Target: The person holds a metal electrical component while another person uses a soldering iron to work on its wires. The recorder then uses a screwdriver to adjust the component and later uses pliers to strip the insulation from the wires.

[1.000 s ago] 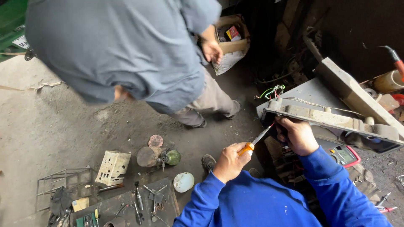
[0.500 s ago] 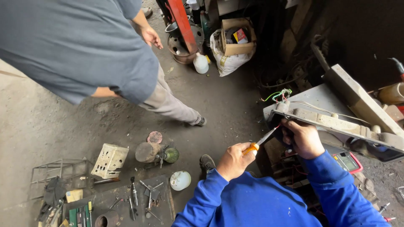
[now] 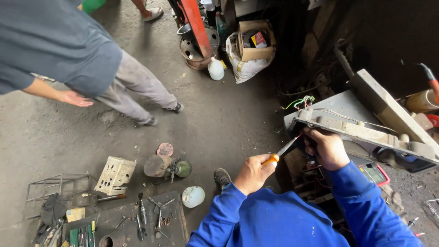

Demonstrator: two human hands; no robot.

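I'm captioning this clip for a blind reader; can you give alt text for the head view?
A person in blue sleeves holds an orange-handled screwdriver in the left hand, its tip at a grey metal unit gripped by the right hand. Another person stands on the concrete floor, near scattered tools.

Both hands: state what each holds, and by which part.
Left hand grips a screwdriver by its orange handle. Right hand clasps the lower edge of the grey metal unit.
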